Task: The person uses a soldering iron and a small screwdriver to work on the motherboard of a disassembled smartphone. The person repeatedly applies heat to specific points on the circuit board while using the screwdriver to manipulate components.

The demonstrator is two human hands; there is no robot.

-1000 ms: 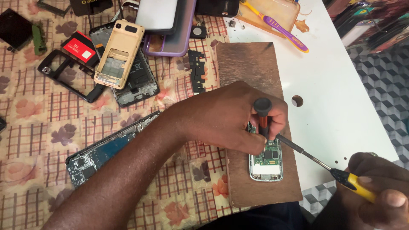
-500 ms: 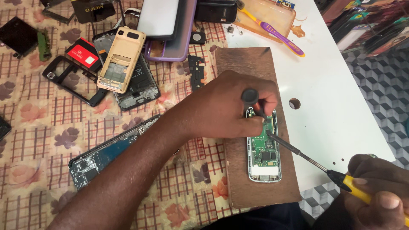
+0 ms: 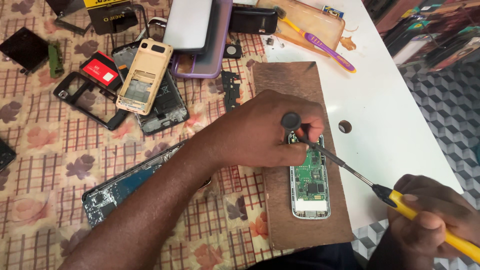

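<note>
from the head view, looking down: a clear orange tray (image 3: 327,22) sits at the far edge of the white table (image 3: 400,115), and a purple-and-yellow toothbrush (image 3: 325,46) lies slantwise over its rim. nearer, on a brown wooden board (image 3: 295,220), lies an opened small phone (image 3: 310,185) — back off, green circuit board bare with dark chips, a pale strip at its near end, silver frame round it. the left hand (image 3: 260,132) rests over the phone's far end, fingers pinched round a small dark round-capped tool (image 3: 291,121) stood on it. the right hand (image 3: 435,212) is clenched on a yellow-handled screwdriver (image 3: 380,190), its tip at the phone's top. to the left, on the flowered cloth (image 3: 40,165), a beige phone shell (image 3: 144,76) lies among other parts.
</note>
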